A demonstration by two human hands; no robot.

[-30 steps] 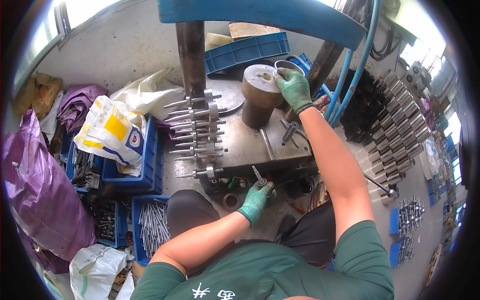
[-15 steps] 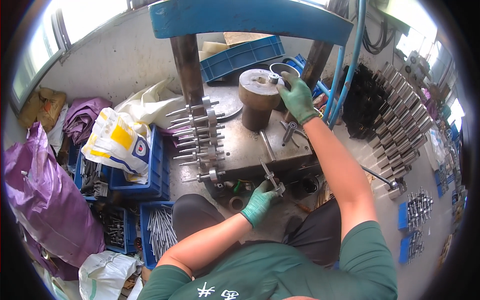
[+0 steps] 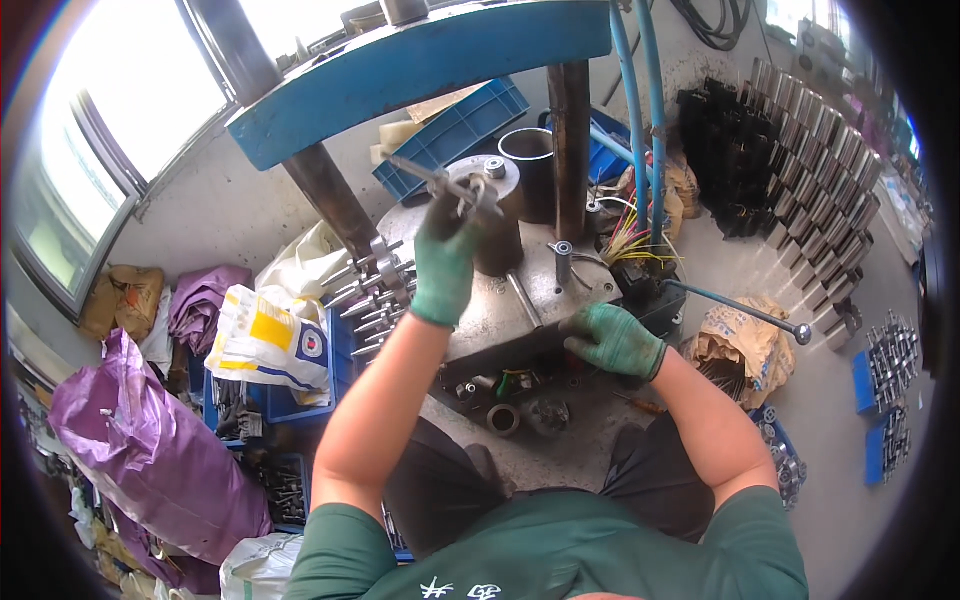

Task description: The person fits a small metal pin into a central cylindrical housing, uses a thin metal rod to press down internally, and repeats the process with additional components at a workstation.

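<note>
My left hand (image 3: 445, 270), in a green glove, is closed on a metal shaft (image 3: 447, 184) with a wider collar, raised in front of a round steel block (image 3: 508, 205). A small ring (image 3: 494, 168) sits on the block's top. The held shaft and hand hide part of the block. My right hand (image 3: 615, 340), also gloved, is at the front right edge of the press table (image 3: 470, 330), its fingers loosely bent and apparently holding nothing. Behind it, a short hollow pin (image 3: 563, 262) stands on the table. A steel rod (image 3: 524, 299) lies beside the block's base.
Several collared shafts (image 3: 385, 275) line the table's left side. The press's blue crossbeam (image 3: 430, 85) spans above, on dark posts (image 3: 568, 150). A lever with a ball end (image 3: 740, 310) sticks out right. Stacked metal cylinders (image 3: 815, 170) stand farther right; a purple sack (image 3: 150, 450) lies left.
My left hand has lifted the shaft from low in front of the table to beside the block. My right hand has left the block's ring and come down to the table's front edge.
</note>
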